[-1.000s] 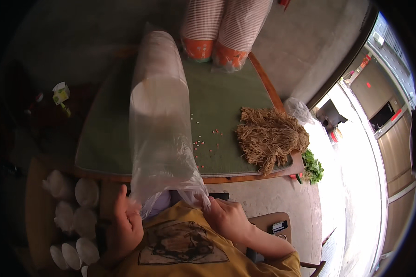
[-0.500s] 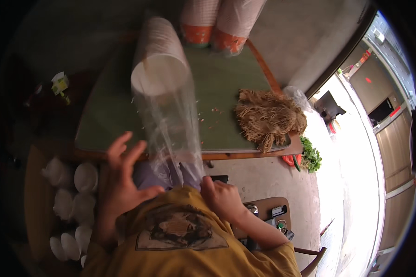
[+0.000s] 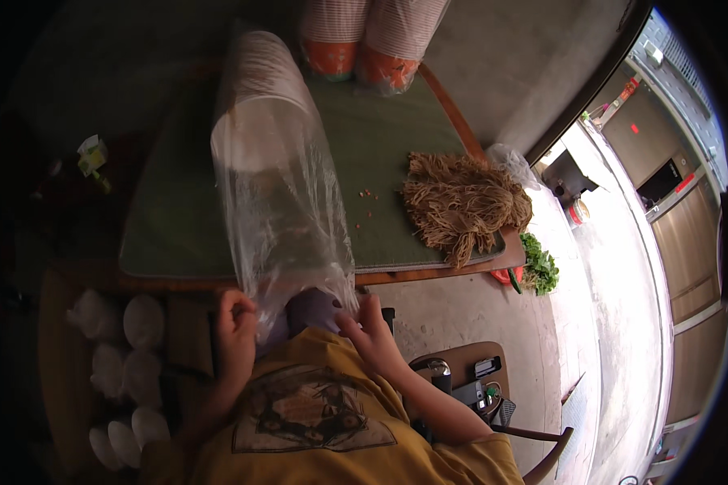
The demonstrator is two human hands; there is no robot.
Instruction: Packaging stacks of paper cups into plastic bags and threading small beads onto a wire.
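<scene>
**Two hands at the open end of a plastic sleeve of stacked cups**

Head view, looking down. A clear plastic sleeve [image 3: 287, 218] holding a stack of white cups [image 3: 259, 121] lies lengthwise on a green mat [image 3: 178, 226] that covers a wooden table [image 3: 453, 271]. The sleeve runs from the far part of the mat toward the person and overhangs the near table edge, where its loose, empty end hangs in front of the person's yellow shirt [image 3: 323, 412].

The left hand [image 3: 236, 335] closes its fingers on the left side of the loose end, pinching the film. The right hand [image 3: 370, 327] lies against the right side of the same end, fingers partly spread and touching the film; whether it actually pinches the plastic cannot be told. The cups themselves sit in the far half of the sleeve, well apart from both hands.

Surroundings: a heap of tan, string-like fibres [image 3: 461, 206] rests on the right part of the mat, with small crumbs [image 3: 368, 194] between it and the sleeve. Two further sleeves of orange-based cups [image 3: 360, 48] lie at the far edge of the mat. White cups [image 3: 125, 364] stand in a group at the person's left, below the table. Green leaves [image 3: 539, 271] lie on the floor just off the table's right corner.
</scene>
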